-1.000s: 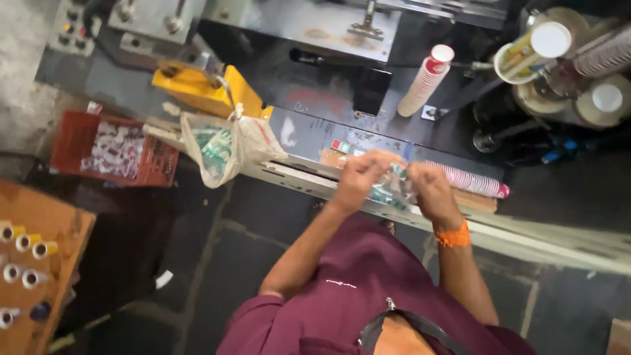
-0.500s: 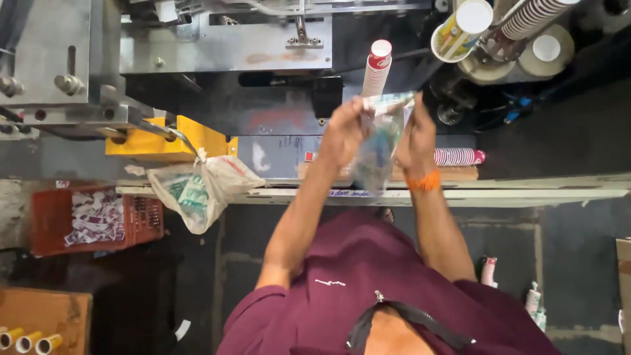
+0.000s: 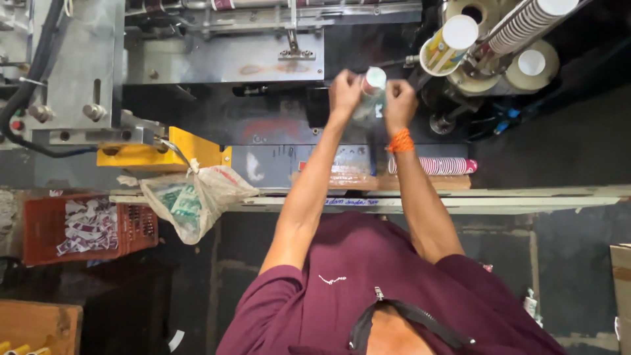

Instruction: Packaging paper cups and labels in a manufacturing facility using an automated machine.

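Clear plastic sleeve — pinched by left hand, right hand — arms outstretched.

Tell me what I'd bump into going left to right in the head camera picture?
Orange crate of scraps → yellow machine part → plastic bag → left hand → right hand → stack of paper cups lying on its side → big paper rolls.
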